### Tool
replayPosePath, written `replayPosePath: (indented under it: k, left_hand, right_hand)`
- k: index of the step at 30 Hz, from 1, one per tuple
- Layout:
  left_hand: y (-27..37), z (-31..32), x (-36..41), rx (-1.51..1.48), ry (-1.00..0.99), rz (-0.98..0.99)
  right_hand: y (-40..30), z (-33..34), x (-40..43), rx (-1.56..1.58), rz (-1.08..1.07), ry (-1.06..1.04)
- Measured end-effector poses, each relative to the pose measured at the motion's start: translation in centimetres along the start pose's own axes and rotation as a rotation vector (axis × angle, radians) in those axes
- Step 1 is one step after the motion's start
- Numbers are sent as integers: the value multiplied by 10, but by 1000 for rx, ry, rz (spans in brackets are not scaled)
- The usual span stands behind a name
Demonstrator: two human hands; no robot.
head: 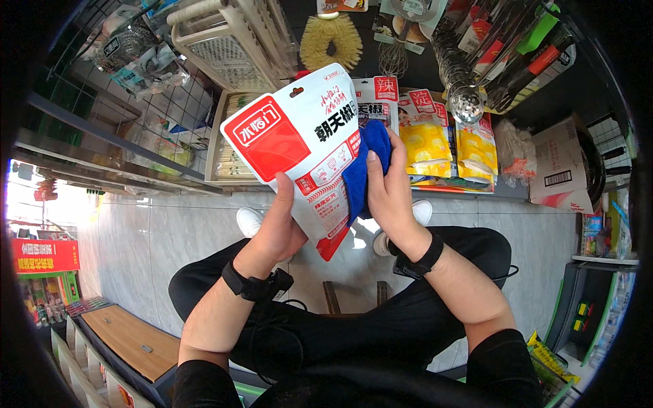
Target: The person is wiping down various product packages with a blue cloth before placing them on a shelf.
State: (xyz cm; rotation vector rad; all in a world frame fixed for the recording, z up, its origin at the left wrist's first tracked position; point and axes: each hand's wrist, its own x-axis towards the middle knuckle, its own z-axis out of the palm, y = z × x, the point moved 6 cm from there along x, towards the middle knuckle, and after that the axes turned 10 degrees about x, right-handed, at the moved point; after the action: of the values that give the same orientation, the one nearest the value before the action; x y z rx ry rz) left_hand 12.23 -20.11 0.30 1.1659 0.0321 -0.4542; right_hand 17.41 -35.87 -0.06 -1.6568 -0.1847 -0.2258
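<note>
A white and red printed food pouch (275, 137) is held up, tilted, in front of me. My left hand (283, 229) grips its lower left edge, the thumb lying on the printed face. A folded blue cloth (359, 173) is in my right hand (390, 188), pressed against the pouch's right edge; the fingers behind are hidden. Just beyond on the shelf stand another white pouch (377, 97) and several yellow and red pouches (424, 144).
A box of wrapped sticks (237, 137) sits left of the pouches, below hanging graters (224, 61). A brush (331, 41), a whisk (394, 58) and metal ladles (465, 99) hang ahead. At right is a cardboard box (558, 163). A wood-topped cabinet (133, 339) stands behind left.
</note>
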Motion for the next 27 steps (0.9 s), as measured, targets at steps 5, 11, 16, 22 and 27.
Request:
replayPosePath:
  k: [5, 11, 16, 22, 27]
  left_hand:
    - [-3, 7, -2, 34, -82, -8]
    - [-16, 4, -2, -76, -96, -87]
    - [-19, 5, -5, -42, -2, -153]
    - [-31, 4, 0, -130, -57, -87]
    - [-23, 6, -1, -136, -76, -131]
  right_hand:
    - [-6, -4, 5, 15, -41, 30]
    - [-33, 15, -24, -83, -347, -181]
    - [-44, 37, -48, -251, -438, -505]
    - [-51, 24, -16, -468, -467, -395]
    - [-34, 0, 5, -368, -350, -74]
